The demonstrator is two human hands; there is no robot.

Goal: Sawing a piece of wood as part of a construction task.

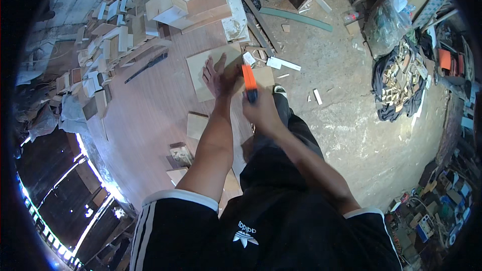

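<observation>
Resting left hand (220, 79), fingers spread, on the pale board (196, 67), right hand (261, 112) wrapped tight round the orange tool (249, 76), so press flat, aim carefully and go easy, lol.

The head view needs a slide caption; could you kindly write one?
A person's left hand spread on a pale board, the right hand holding an orange-and-black tool.

Bare left forearm (222, 125) extended forward, bare left hand (219, 78) palm down with fingers (210, 66) spread; bare right forearm (312, 161) angled inward from the right, bare right hand (260, 111) curled in a closed grip, slightly motion-blurred, just right of the left wrist (223, 98) and nearer the torso.
</observation>
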